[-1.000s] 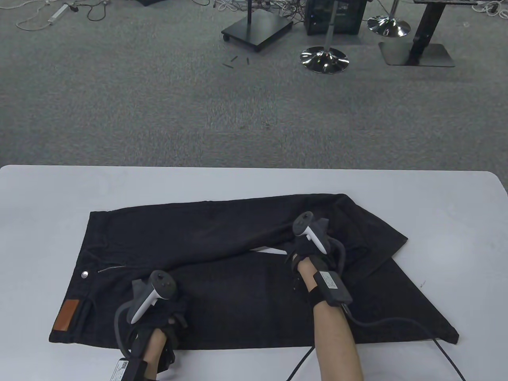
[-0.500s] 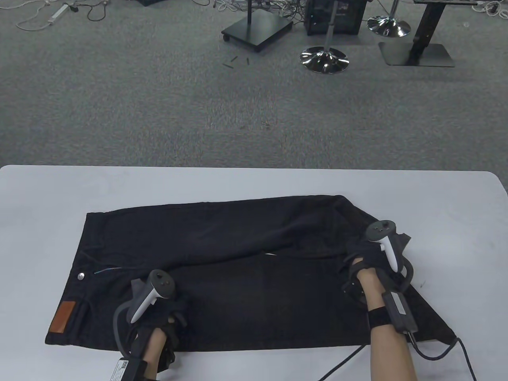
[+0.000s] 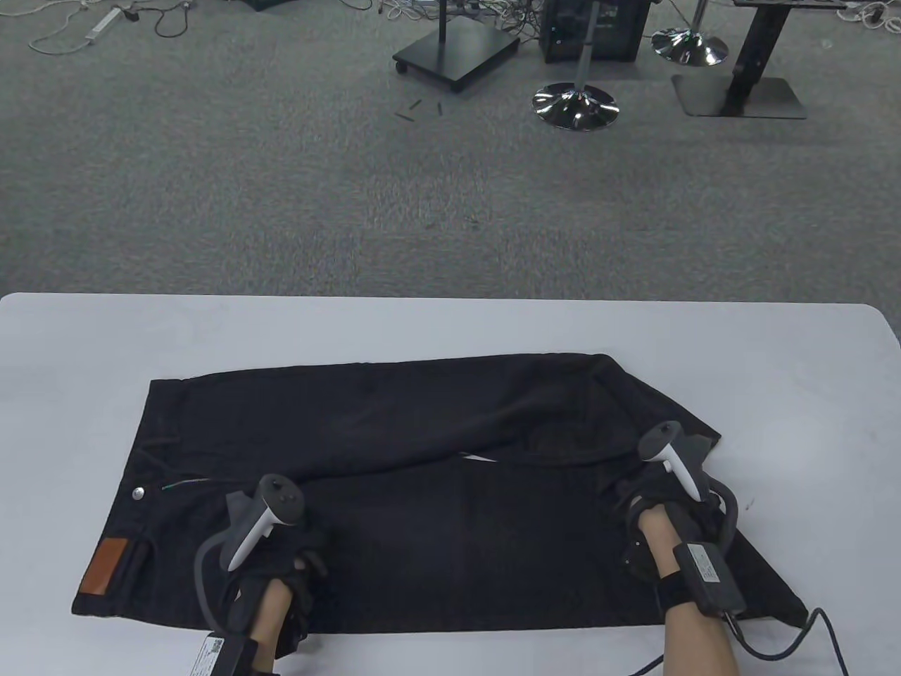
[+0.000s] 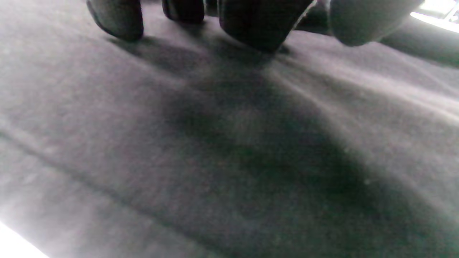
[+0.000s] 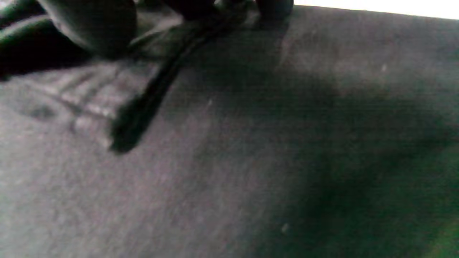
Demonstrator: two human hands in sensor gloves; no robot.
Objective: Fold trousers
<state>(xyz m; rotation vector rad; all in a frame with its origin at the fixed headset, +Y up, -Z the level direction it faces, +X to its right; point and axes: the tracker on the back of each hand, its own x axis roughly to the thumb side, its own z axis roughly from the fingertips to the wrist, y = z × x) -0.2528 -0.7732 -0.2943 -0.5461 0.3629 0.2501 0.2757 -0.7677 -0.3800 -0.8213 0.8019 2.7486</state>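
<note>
The left hand [image 3: 281,556] rested flat on the trousers [image 3: 394,493], fingers [image 4: 261,21] spread on the cloth near the waistband. The right hand [image 3: 662,493] lay at the far leg's hem [image 5: 118,118]; whether it pinched the hem I could not tell. The trousers lay on the table [image 3: 450,324], legs not yet stacked. Probably aligning the legs; next, gripping the hem and drawing it over.

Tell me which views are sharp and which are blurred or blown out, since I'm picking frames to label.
Table view: sharp, evenly lit, trousers nearly featureless black. Left wrist view: soft close-up, fingers shadowing the cloth, white blowout at bottom-left corner. Right wrist view: blurred, overexposed strip along the top.
</note>
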